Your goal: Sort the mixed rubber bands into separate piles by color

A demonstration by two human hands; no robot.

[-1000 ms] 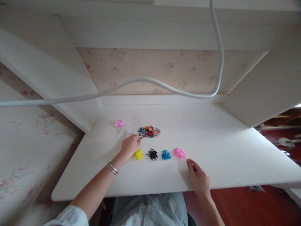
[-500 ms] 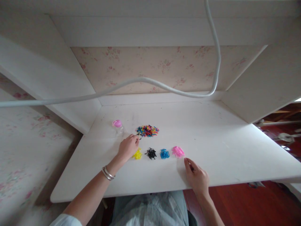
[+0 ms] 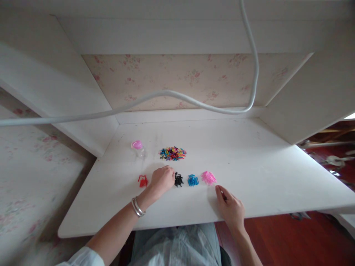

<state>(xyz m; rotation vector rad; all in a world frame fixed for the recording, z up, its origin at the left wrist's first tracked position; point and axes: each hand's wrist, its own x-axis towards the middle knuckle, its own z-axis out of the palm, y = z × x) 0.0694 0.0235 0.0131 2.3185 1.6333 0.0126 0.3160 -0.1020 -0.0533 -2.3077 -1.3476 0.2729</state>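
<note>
My left hand (image 3: 163, 178) reaches over the table with its fingers pinched at the left edge of a pile of black rubber bands (image 3: 179, 180). Whatever its fingertips hold is hidden. Beneath this hand, the yellow pile is covered from sight. Left of it lies a small red pile of bands (image 3: 142, 181). To the right of the black ones sit a blue pile (image 3: 193, 180) and a pink pile (image 3: 208, 177). My right hand (image 3: 230, 207) rests by the pink pile, thumb and forefinger together; its grip is shaded. Behind them lies a mixed heap of coloured bands (image 3: 172, 153).
A small clear container with a pink top (image 3: 137, 145) stands at the back left of the white table (image 3: 249, 170). A white cable (image 3: 166, 94) hangs across the view in front. White panels flank the table, with floral wallpaper (image 3: 194, 77) behind.
My left hand has moved right and toward me, from the mixed heap to the black pile. The red pile has come into view and the yellow is covered. My right hand stays put.
</note>
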